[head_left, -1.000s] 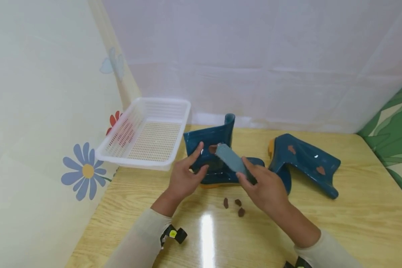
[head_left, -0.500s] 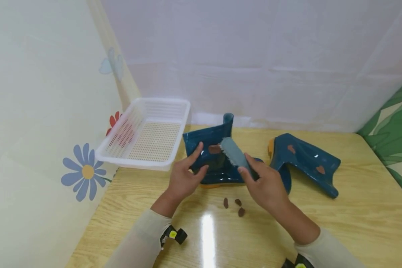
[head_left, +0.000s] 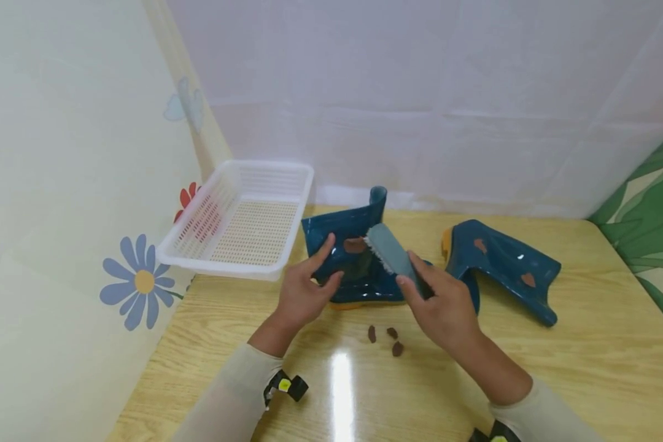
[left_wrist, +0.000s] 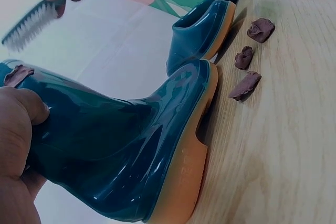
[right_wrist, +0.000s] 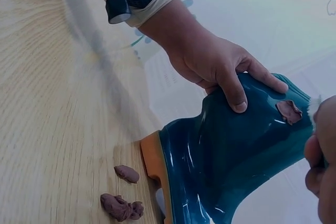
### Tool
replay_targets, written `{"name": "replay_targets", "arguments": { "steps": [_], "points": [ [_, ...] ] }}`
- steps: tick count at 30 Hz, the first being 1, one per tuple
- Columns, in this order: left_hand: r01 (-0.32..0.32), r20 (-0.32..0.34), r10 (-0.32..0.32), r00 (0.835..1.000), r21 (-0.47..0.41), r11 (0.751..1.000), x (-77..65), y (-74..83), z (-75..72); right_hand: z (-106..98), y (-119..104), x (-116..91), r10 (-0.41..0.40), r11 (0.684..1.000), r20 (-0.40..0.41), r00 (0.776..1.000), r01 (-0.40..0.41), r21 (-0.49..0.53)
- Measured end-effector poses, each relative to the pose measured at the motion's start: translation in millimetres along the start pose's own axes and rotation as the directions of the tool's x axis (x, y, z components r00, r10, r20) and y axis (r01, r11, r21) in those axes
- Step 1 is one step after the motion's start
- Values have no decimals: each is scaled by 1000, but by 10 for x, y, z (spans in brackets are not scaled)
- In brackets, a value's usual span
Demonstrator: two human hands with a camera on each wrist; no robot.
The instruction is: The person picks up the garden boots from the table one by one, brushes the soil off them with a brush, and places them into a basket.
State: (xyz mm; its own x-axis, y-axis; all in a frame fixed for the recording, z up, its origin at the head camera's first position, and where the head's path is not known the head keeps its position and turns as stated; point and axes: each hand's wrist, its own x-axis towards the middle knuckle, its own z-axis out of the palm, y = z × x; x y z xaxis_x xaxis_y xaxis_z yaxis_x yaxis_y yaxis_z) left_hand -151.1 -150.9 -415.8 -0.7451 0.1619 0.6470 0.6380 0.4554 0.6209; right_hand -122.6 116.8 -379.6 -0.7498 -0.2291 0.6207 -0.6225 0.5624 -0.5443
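Note:
My left hand [head_left: 305, 293] grips the shaft of a dark teal rain boot [head_left: 359, 270], which stands on its orange sole. A brown clay-like patch [head_left: 355, 245] sticks to the shaft, close to my fingertips. In my right hand [head_left: 444, 307] is a grey-blue scrub brush [head_left: 391, 250], held by its handle. Its white bristles [left_wrist: 31, 31] show in the left wrist view, facing the boot and apart from the patch there. The right wrist view shows the patch [right_wrist: 289, 112] with the bristle tip just beside it.
A second teal boot [head_left: 508, 264] with brown patches lies on its side at the right. Brown lumps [head_left: 392, 333] lie on the wooden table [head_left: 420, 399] before the upright boot. A white plastic basket [head_left: 279, 273] stands back left. A white sheet [head_left: 447, 123] hangs behind.
The brush has moved right and slightly up, off the brown patch, which shows more fully. My left hand and the boot have barely moved.

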Motion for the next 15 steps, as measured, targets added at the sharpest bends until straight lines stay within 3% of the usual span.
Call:
{"name": "replay_targets", "arguments": {
  "steps": [5,8,11,15],
  "points": [
    [18,3,-18,1000,2,1000,-11,-1,5,30,-39,-2,97,995,139,986,-94,-27],
    [45,-1,-45,999,-15,999,-14,1,9,46,-32,-44,104,994,170,980,-97,-49],
    [34,-7,-34,999,-8,999,-10,-3,14,44,-8,-69,76,996,118,990,-71,-47],
    [-16,-9,16,1000,26,1000,0,0,19,35,31,-68,1,1000,-9,1000,-1,-21]
  ]
}}
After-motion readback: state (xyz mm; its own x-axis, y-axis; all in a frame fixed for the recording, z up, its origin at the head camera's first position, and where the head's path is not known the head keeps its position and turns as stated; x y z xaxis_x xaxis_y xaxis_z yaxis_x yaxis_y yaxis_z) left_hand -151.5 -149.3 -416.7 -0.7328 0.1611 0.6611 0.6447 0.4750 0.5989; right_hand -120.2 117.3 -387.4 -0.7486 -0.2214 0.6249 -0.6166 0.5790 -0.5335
